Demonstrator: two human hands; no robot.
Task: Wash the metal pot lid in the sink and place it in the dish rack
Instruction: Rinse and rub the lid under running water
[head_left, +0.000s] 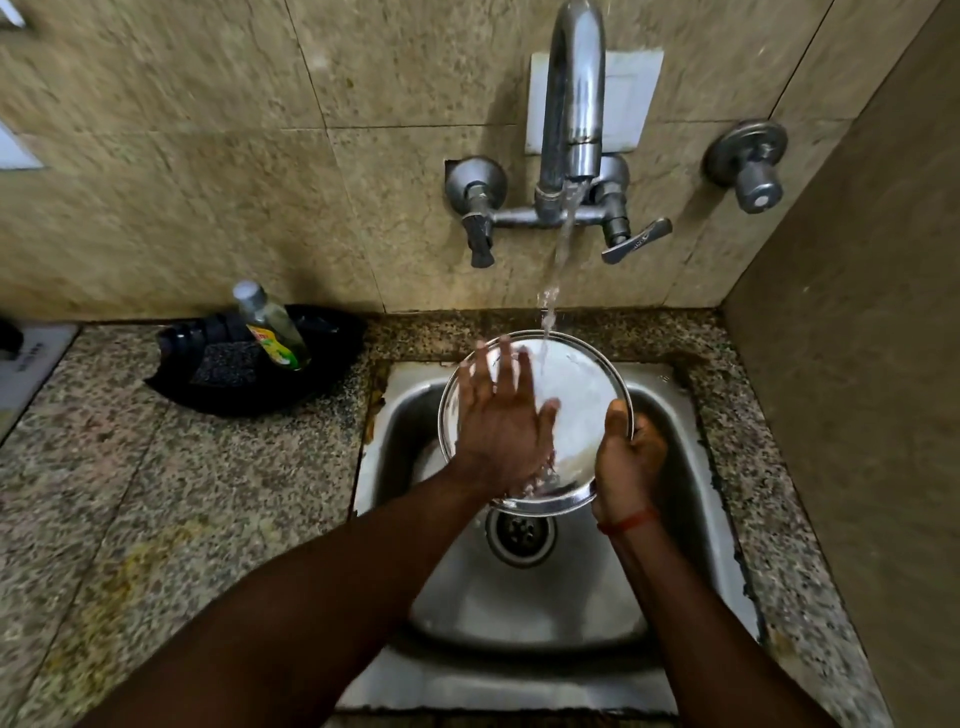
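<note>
A round metal pot lid (582, 400) is held tilted over the steel sink (670, 395), under a running stream of water from the wall tap (574, 104). My right hand (626, 462) grips the lid's right rim, thumb on the shiny face. My left hand (501, 415) lies flat on the lid's left half with its fingers straight and spread. Water runs off the lid's lower edge above the drain (520, 532). No dish rack is in view.
A black tray (332, 358) on the granite counter at the left holds a scrub pad (226, 364) and a bottle of dish liquid (272, 327). Tap handles (636, 241) stick out from the tiled wall. A side wall closes in on the right.
</note>
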